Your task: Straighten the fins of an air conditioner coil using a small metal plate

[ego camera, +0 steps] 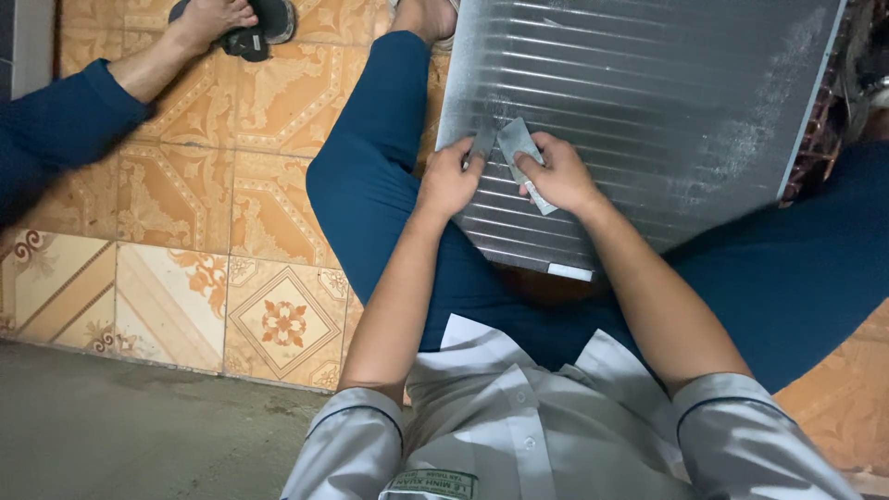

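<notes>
Centre frame: our left hand (448,178) and right hand (556,174) both pinch a small grey, creased sheet of abrasive paper (515,145). It lies against the ribbed silver metal fin panel (648,102) filling the upper right. At upper left, another person's hand (208,20) rests on a black sandal (264,28).

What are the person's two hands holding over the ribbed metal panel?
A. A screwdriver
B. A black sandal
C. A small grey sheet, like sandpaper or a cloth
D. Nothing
C: the left hand and the right hand both pinch a small grey sheet against the ribbed metal panel that leans on the person's legs.
</notes>
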